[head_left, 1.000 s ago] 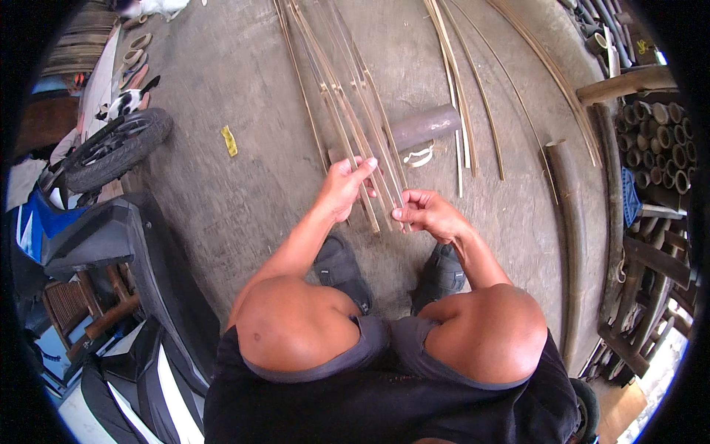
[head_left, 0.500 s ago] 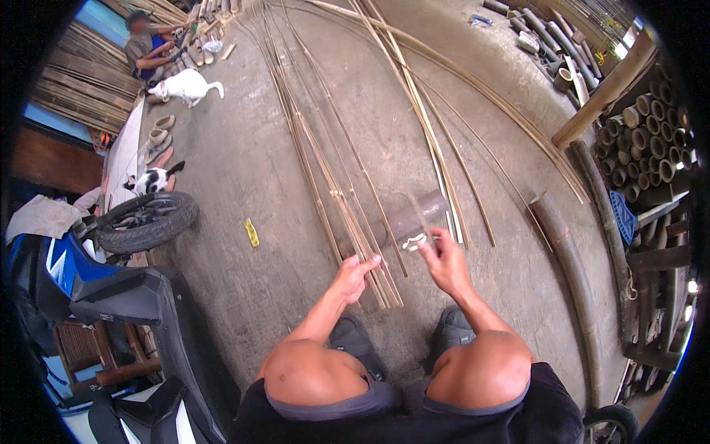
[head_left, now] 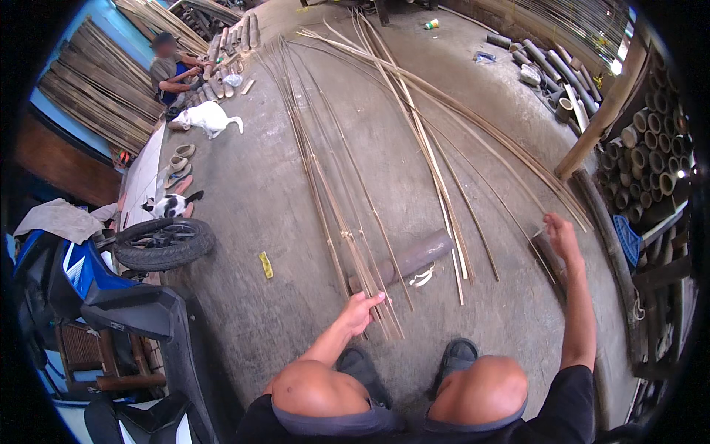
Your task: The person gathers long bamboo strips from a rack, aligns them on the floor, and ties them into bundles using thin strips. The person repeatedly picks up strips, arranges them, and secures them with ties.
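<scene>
Left hand (head_left: 360, 309) with fingers curled around the near ends of bamboo strips (head_left: 333, 200), grey pipe (head_left: 403, 260) just right of them, right hand (head_left: 560, 235) further right pinching a thin strip end, small yellow packet (head_left: 265, 265) left of the strips, white cat (head_left: 205, 117) far beyond

Right hand (head_left: 562, 235) swung out right, gripping thin strip (head_left: 510, 214); left hand (head_left: 360, 311) stayed on bundle.

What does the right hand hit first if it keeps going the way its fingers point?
The right hand points up and outward, pinching a thin strip. Straight on, it would probably meet the long bamboo strips arcing across the floor, then the wooden post. Depth is unclear from this one view.
</scene>
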Demonstrator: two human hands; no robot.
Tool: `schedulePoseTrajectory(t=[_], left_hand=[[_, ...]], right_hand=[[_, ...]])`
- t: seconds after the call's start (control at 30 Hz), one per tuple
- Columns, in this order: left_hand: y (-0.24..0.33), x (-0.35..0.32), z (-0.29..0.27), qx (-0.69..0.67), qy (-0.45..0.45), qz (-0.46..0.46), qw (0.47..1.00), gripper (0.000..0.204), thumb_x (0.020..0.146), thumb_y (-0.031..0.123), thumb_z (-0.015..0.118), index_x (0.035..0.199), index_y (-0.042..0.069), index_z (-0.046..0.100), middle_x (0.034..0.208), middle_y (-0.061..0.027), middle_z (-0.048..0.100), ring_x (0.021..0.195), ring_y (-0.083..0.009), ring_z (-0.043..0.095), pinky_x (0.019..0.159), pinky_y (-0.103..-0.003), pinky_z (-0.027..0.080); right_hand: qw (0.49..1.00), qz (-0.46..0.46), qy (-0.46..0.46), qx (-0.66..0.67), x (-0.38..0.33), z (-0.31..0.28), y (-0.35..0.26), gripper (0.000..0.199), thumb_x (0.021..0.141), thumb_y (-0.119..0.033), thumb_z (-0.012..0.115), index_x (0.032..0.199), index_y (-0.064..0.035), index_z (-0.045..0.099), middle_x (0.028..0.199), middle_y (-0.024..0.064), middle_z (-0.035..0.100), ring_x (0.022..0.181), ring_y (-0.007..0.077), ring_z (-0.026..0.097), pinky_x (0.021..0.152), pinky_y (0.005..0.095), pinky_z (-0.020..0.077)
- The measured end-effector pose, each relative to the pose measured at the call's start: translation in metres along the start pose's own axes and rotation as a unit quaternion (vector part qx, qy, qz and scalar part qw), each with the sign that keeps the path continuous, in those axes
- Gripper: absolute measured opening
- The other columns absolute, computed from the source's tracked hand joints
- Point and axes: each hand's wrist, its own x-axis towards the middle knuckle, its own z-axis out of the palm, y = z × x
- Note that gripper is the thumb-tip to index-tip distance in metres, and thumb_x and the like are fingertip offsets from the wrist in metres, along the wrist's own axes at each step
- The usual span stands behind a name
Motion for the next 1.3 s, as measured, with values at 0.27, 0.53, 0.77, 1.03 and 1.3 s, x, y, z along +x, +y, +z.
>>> schedulePoseTrajectory(t=[0.27, 0.53, 0.77, 1.03, 1.3], left_hand=[[-0.003, 0.005, -0.003, 0.002, 0.022, -0.020, 1.000, 0.026, 0.095, 0.017, 0.069, 0.116, 0.004, 0.060, 0.110, -0.0099, 0.068, 0.103, -0.0225, 0.066, 0.090, -0.041, 0.055], [-0.001, 0.007, 0.001, 0.018, 0.034, -0.042, 0.998, 0.027, 0.095, 0.018, 0.069, 0.117, 0.004, 0.060, 0.111, -0.0094, 0.067, 0.109, -0.0224, 0.064, 0.092, -0.042, 0.054], [-0.002, 0.014, 0.009, 0.027, 0.039, -0.057, 0.997, 0.029, 0.096, 0.020, 0.067, 0.119, 0.004, 0.059, 0.112, -0.0096, 0.067, 0.109, -0.0221, 0.064, 0.094, -0.042, 0.054], [0.009, 0.012, 0.025, 0.021, 0.011, -0.035, 0.999, 0.030, 0.097, 0.020, 0.066, 0.121, 0.004, 0.058, 0.113, -0.0103, 0.067, 0.108, -0.0225, 0.065, 0.096, -0.041, 0.054], [0.005, 0.020, 0.028, -0.007, -0.032, 0.009, 0.999, 0.027, 0.098, 0.020, 0.064, 0.121, 0.006, 0.059, 0.113, -0.0110, 0.067, 0.106, -0.0226, 0.066, 0.094, -0.042, 0.055]], right_hand=[[0.988, 0.026, 0.140, -0.057, 0.017, -0.039, 0.066, 0.033, 0.100, -0.031, 0.057, 0.097, -0.0001, 0.067, 0.074, 0.0227, 0.060, 0.064, 0.0317, 0.059, 0.065, 0.0377, 0.0474], [0.987, 0.034, 0.079, -0.135, 0.031, -0.063, 0.111, 0.029, 0.099, -0.027, 0.056, 0.092, -0.0016, 0.066, 0.083, 0.0233, 0.066, 0.085, 0.0438, 0.065, 0.072, 0.0470, 0.0503], [0.918, 0.091, 0.079, -0.377, 0.067, -0.093, 0.171, 0.014, 0.095, -0.021, 0.055, 0.099, -0.0095, 0.063, 0.102, 0.0202, 0.067, 0.093, 0.0380, 0.066, 0.073, 0.0490, 0.0501], [0.953, -0.012, 0.212, -0.216, 0.099, 0.001, 0.003, 0.053, 0.086, -0.010, 0.064, 0.138, -0.0124, 0.053, 0.137, 0.0240, 0.052, 0.128, 0.0405, 0.048, 0.105, 0.0454, 0.0429], [0.933, -0.110, -0.244, 0.239, -0.047, 0.233, -0.244, 0.061, 0.091, -0.035, 0.065, 0.140, -0.0013, 0.049, 0.112, 0.0274, 0.066, 0.105, 0.0415, 0.064, 0.091, 0.0489, 0.0502]])
